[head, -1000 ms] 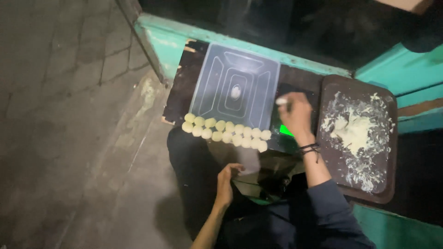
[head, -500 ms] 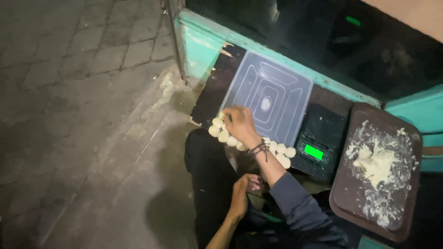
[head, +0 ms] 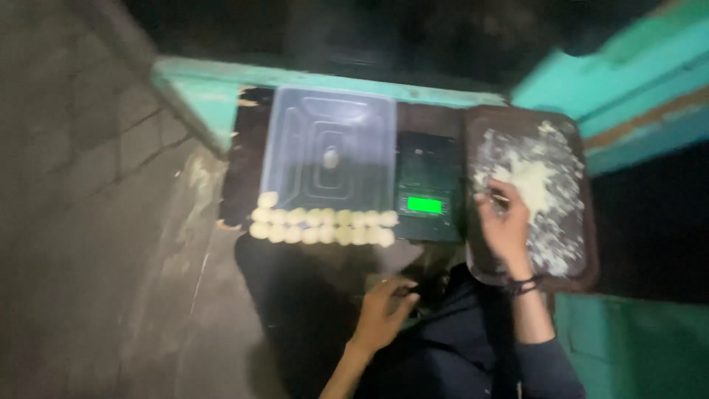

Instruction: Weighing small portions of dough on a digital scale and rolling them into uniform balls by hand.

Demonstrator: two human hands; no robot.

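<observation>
**Doughy tray under my R fingers, balls lined up to the L**

Pale dough mass [head: 533, 181] sits on the dark brown tray [head: 583, 222], right at my R fingertips. R hand [head: 504, 225] is over the tray's near-left part, fingers curled down into the dough edge as if pinching a bit; blurred, so can't tell if anything's actually gripped. Keeping the lump on the tray prob. keeps the sticky scraps in one spot.

L hand [head: 380, 314] rests low by my lap, fingers bent loosely, touching something dark I can't make out; grip unclear.

Just L of my R fingers: small scale [head: 427, 188] w/ green lit display. Further L, a clear plastic lid [head: 329, 151] w/ one ball [head: 330, 158] on it. Along its near edge, two rows of dough balls [head: 321, 226], touching each other, well apart from both hands and neat for counting, I'd guess.
</observation>
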